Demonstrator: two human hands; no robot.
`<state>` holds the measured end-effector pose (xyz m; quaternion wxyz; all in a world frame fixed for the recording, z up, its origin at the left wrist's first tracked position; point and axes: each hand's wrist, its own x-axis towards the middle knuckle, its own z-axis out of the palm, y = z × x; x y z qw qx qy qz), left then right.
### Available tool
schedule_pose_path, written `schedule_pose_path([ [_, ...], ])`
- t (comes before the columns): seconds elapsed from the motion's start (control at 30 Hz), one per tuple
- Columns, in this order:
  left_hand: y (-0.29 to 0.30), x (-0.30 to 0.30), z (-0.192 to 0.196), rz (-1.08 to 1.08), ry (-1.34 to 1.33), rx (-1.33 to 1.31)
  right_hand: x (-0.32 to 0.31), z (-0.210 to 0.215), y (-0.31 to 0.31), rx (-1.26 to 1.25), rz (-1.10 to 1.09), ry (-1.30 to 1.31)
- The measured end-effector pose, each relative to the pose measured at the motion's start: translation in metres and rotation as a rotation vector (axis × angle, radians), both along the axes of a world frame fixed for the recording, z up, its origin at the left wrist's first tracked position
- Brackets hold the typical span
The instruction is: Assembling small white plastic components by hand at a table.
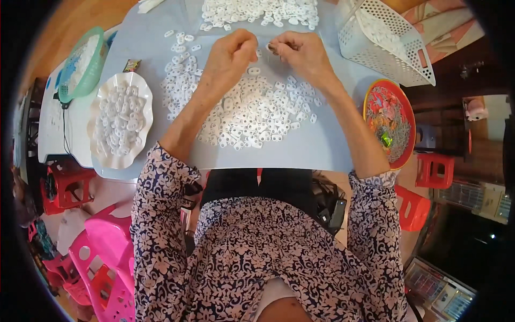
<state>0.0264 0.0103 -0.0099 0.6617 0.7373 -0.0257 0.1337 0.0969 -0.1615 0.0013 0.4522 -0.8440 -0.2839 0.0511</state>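
Above a spread of small white oval plastic pieces with two holes (241, 121), both my hands are raised over the table. My left hand (234, 53) is closed, its fingers curled inward; whatever they hold, if anything, is hidden. A short gap to its right, my right hand (303, 53) pinches a small white-and-dark piece (271, 48) between thumb and fingers, too small to name exactly. One single white oval piece (254, 71) lies just below the gap between the hands.
More white pieces (260, 12) lie at the far edge. A scalloped white dish (96, 126) of them stands left, beside a green basket (65, 88). Right are a white perforated basket (348, 40) and a red bowl (410, 126) of small grey metal parts. Pink and red plastic chairs stand around.
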Motion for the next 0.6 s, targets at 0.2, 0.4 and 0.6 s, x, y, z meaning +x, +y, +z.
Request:
schedule_pose_path([
  [0.2,-0.003,0.000,-0.008,-0.111,0.021,0.082,-0.007,0.009,0.004,0.064,0.048,0.053],
  [0.4,0.001,0.002,-0.006,-0.167,0.071,0.054,-0.010,0.009,0.002,0.190,0.052,0.155],
  [0.6,-0.001,0.001,-0.003,-0.157,0.065,0.038,-0.011,0.012,-0.002,0.240,0.051,0.204],
])
